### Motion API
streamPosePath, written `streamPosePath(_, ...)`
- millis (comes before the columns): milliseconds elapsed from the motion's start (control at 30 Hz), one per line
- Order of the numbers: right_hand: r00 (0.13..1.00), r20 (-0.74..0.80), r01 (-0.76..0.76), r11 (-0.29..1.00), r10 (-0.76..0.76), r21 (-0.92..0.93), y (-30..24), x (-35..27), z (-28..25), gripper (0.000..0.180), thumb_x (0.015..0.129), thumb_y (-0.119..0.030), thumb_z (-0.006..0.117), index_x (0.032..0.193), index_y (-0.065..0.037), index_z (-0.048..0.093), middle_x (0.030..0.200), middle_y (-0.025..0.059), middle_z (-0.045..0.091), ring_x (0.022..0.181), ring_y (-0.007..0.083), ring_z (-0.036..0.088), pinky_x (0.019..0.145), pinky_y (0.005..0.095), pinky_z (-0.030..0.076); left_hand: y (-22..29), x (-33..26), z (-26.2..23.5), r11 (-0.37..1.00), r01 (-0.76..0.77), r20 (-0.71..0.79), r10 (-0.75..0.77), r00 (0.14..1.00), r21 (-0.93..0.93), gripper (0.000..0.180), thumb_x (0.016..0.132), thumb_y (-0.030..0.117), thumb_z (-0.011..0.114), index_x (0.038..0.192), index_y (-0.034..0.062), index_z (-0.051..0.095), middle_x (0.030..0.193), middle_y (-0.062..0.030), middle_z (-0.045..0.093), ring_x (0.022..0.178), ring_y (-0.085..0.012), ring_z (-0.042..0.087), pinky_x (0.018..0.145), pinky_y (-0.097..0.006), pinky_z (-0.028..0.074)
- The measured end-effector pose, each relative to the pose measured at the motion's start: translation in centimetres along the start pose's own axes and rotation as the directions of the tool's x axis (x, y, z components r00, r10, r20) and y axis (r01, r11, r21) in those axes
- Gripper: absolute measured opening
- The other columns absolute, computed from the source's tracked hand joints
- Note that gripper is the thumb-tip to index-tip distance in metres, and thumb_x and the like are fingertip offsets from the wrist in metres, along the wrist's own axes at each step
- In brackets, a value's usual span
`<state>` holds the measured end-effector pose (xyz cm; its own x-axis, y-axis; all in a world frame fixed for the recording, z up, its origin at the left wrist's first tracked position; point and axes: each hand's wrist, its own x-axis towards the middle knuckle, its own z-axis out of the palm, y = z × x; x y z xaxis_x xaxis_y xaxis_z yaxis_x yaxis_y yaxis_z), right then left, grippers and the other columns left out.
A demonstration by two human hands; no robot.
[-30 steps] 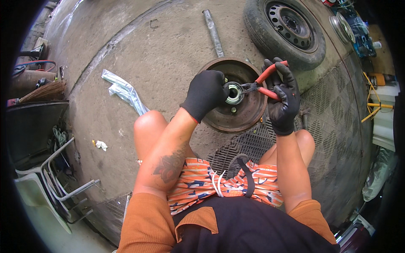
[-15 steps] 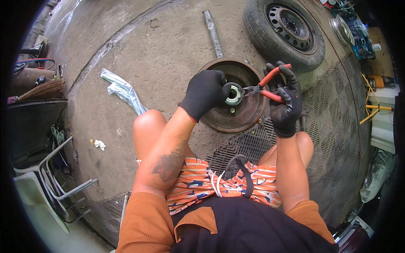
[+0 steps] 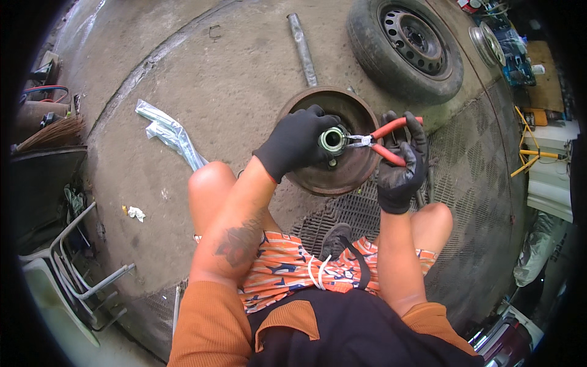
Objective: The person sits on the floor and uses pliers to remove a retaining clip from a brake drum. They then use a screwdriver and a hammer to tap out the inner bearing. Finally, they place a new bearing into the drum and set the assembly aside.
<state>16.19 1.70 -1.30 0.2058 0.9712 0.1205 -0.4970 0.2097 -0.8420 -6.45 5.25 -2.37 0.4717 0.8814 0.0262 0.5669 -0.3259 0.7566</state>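
A rusty brake drum (image 3: pixel 356 175) lies on the ground between my knees, its hollow side up. My gloved left hand (image 3: pixel 298 139) reaches over it, fingers closed round the side of a shiny metal ring (image 3: pixel 332 140), perhaps a bearing. Whether the ring sits in the drum's hub or is held just above it I cannot tell. My gloved right hand (image 3: pixel 403 165) grips pliers (image 3: pixel 387 128) by their red handles, which are spread apart. Their jaws point left and meet the ring's right side. Below the ring a small bolt (image 3: pixel 332 163) shows in the drum.
A metal pipe (image 3: pixel 303 50) lies beyond the drum, and a wheel with tyre (image 3: pixel 391 67) at the far right. Crumpled clear plastic (image 3: pixel 172 136) is to the left. A metal-framed chair (image 3: pixel 92 287) stands lower left; yellow bars (image 3: pixel 531 156) and panels line the right.
My right hand and the pliers' handles have come slightly nearer to me, with the jaws still at the ring. The ring now faces up more squarely. The whole view has shifted a little.
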Motion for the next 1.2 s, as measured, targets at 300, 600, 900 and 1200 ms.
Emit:
streamPosePath(300, 0.991, 0.029, 0.131, 0.991, -0.130, -0.027, 0.8, -0.3, -1.9, 0.057, 0.087, -0.008, 0.044, 0.143, 0.005, 0.045, 0.150, 0.0200, 0.044, 0.137, 0.0420, 0.046, 0.116, 0.0590, 0.036, 0.3, 0.5, 0.8, 0.992, 0.050, 0.022, -0.053, 0.998, 0.114, 0.054, 0.069, 0.028, 0.083, 0.119, 0.0133, 0.070, 0.103, -0.0167, 0.065, 0.092, -0.0373, 0.066, 0.081, -0.045, 0.053)
streamPosePath(600, 0.988, 0.047, 0.146, 0.989, -0.147, 0.024, 0.4, -0.1, -2.1, 0.059, 0.089, -0.013, 0.046, 0.145, 0.005, 0.042, 0.152, 0.0201, 0.043, 0.143, 0.0416, 0.039, 0.120, 0.0567, 0.030, 1.0, 0.5, 0.7, 0.976, 0.069, 0.035, -0.077, 0.996, 0.204, 0.046, 0.073, 0.029, 0.079, 0.117, 0.0143, 0.071, 0.097, -0.0167, 0.068, 0.086, -0.0361, 0.068, 0.075, -0.045, 0.055)
streamPosePath(900, 0.980, 0.118, 0.164, 0.986, -0.163, -0.003, 0.7, 0.3, -1.6, 0.058, 0.088, -0.010, 0.044, 0.143, 0.005, 0.044, 0.152, 0.0196, 0.042, 0.141, 0.0416, 0.041, 0.118, 0.0587, 0.033, 0.7, 0.1, 0.9, 0.979, 0.056, 0.005, -0.058, 0.998, 0.196, 0.047, 0.074, 0.029, 0.079, 0.117, 0.0127, 0.071, 0.096, -0.0167, 0.068, 0.088, -0.0362, 0.068, 0.076, -0.045, 0.055)
streamPosePath(1200, 0.989, 0.098, 0.109, 0.993, -0.112, 0.039, 0.0, 0.5, -1.7, 0.060, 0.084, -0.005, 0.041, 0.142, 0.006, 0.045, 0.151, 0.0197, 0.044, 0.139, 0.0425, 0.044, 0.118, 0.0594, 0.033, 1.3, 0.4, 0.5, 0.977, 0.087, 0.058, -0.100, 0.993, 0.195, 0.051, 0.074, 0.031, 0.079, 0.120, 0.0129, 0.069, 0.097, -0.0167, 0.068, 0.089, -0.0360, 0.068, 0.077, -0.045, 0.055)
